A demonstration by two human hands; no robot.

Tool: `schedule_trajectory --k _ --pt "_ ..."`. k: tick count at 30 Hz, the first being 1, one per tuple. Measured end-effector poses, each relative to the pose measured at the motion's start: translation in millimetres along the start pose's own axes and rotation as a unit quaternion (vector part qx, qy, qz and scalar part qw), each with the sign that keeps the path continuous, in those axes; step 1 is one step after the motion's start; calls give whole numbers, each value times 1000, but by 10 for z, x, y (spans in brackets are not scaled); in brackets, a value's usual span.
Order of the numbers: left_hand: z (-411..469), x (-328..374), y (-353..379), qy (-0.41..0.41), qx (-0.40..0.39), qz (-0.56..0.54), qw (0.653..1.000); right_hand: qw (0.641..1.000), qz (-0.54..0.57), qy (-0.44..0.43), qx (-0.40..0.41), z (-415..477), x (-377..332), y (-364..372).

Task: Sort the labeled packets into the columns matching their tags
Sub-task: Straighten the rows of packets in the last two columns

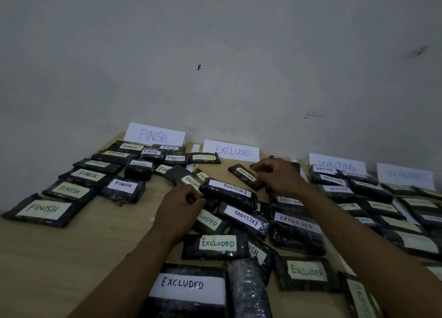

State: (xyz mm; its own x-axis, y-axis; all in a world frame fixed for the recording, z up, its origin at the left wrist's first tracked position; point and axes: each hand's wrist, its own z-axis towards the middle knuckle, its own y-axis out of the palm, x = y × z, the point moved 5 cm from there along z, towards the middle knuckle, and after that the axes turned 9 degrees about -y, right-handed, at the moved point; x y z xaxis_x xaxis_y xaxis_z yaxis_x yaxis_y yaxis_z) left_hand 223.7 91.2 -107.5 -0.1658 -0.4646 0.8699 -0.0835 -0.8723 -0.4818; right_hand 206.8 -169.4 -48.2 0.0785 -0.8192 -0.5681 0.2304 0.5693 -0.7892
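While the left hand pinches a black plastic-wrapped EXCLUDED packet at frame centre, the right hand clamps its fingers on a black WAITING packet just upper right, on the tan bench.

A single head-worn wide-angle camera looks forward and down from above the near edge of the pale wooden desk. It sits close. The left bare forearm enters from 7 o'clock and the right bare forearm from 5 o'clock. The view faces the plain grey-white wall, which fills the upper half. White paper column signs line the desk's far edge from 11 to 2 o'clock. Black plastic-wrapped packets spread across the lower half.
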Motion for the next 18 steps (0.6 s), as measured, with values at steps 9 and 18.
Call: schedule_trajectory --k 9,18 --pt "30 -25 22 19 -1 40 999 946 -287 94 -118 416 711 -281" --pt "85 -58 66 22 -1 56 998 993 -14 11 120 403 542 -378"
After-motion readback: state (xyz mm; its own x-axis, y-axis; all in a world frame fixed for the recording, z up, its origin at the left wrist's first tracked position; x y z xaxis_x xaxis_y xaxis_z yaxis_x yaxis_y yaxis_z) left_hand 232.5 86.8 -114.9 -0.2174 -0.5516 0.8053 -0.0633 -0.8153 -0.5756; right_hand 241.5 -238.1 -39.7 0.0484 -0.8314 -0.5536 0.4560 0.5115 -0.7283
